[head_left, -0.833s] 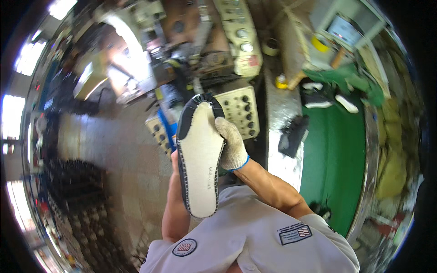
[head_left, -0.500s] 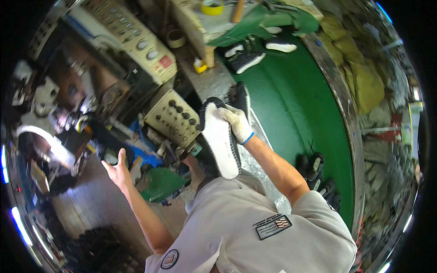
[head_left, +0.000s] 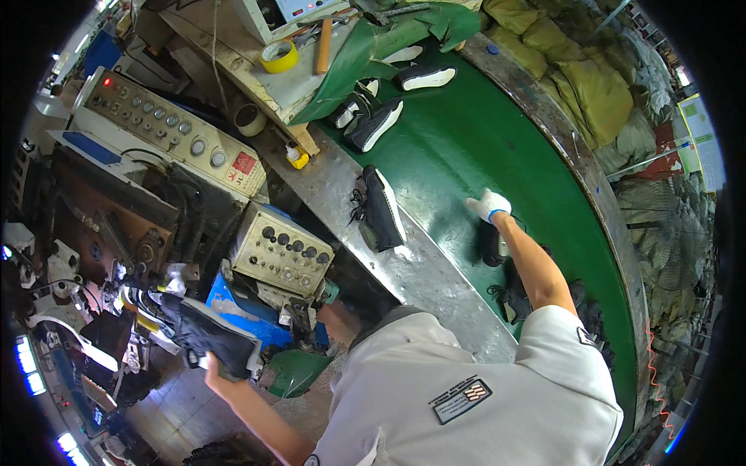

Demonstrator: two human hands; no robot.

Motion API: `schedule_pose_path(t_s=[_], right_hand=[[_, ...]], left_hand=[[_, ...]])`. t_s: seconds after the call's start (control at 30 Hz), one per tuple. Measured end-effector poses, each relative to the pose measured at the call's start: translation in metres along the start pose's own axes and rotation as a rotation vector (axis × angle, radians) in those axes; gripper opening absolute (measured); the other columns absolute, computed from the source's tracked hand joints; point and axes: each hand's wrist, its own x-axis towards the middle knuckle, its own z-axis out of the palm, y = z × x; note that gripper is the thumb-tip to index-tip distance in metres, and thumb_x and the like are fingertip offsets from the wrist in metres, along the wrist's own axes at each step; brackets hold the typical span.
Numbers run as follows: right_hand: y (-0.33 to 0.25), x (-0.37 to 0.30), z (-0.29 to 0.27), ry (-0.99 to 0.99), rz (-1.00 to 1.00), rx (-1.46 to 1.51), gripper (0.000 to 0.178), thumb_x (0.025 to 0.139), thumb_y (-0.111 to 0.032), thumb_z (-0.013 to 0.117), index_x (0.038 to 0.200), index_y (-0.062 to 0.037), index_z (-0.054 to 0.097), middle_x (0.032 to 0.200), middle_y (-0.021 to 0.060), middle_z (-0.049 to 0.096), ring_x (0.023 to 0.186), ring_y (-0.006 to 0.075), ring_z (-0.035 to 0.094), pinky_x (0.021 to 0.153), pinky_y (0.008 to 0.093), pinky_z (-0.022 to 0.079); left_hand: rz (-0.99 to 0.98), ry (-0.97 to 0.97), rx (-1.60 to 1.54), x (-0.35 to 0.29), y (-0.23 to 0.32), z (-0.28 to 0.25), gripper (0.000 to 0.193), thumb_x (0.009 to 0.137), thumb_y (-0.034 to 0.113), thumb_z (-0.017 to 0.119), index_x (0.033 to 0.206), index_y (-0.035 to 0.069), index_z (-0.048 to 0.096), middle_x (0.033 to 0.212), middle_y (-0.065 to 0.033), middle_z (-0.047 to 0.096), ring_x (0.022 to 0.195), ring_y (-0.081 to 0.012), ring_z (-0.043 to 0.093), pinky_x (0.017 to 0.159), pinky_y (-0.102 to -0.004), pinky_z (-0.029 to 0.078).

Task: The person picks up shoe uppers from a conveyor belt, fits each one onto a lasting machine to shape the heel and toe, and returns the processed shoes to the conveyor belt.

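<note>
On the machine at the left, a black shoe [head_left: 214, 335] with a pale sole edge lies tilted. My bare left hand [head_left: 217, 374] is at its lower end, thumb against the upper and the other fingers partly hidden by the shoe. My right hand [head_left: 489, 205], in a white knit glove with a blue cuff, is over the green belt with nothing in it, its fingers apart. Just below that wrist, a dark shoe [head_left: 492, 245] is partly hidden by my forearm. Another black laced shoe [head_left: 382, 210] with a white sole edge rests on its side on the metal ledge [head_left: 423, 283].
Beige control panels [head_left: 284, 252] stand between the machine and ledge. Several shoes lie along the green belt [head_left: 458, 140]. A wooden bench at the top holds yellow tape [head_left: 279, 57] and a wooden-handled tool [head_left: 324, 46]. A small yellow bottle [head_left: 297, 157] stands below it. Sacks [head_left: 590, 101] line the right.
My right hand has let go of the white-bottomed shoe and moved right over the belt, where a dark shoe now lies. My left hand has closed on the shoe at the machine. The view has shifted.
</note>
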Motion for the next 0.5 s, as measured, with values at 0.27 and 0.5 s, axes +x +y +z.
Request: schedule_pose_path(t_s=[0.27, 0.5], right_hand=[[-0.24, -0.206, -0.025, -0.673, -0.874, 1.505, 0.08, 0.097, -0.052, 0.058, 0.148, 0.0066, 0.038, 0.136, 0.0229, 0.058, 0.123, 0.0257, 0.06, 0.106, 0.0378, 0.045], [-0.305, -0.318, -0.054, -1.254, -0.612, 2.148, 0.08, 0.091, -0.064, 0.058, 0.148, -0.0102, 0.046, 0.145, 0.012, 0.054, 0.129, 0.0306, 0.055, 0.112, 0.0507, 0.04]], left_hand=[[-0.372, -0.71, -0.488, -0.074, -0.064, 0.103, 0.098, 0.073, 0.054, 0.063, 0.148, -0.003, 0.038, 0.133, -0.0323, 0.053, 0.113, -0.048, 0.06, 0.097, -0.0548, 0.051], [-1.022, -0.953, -0.714, -0.068, -0.099, 0.117, 0.087, 0.087, 0.062, 0.058, 0.132, -0.011, 0.048, 0.12, -0.0354, 0.056, 0.104, -0.0478, 0.063, 0.079, -0.049, 0.058]])
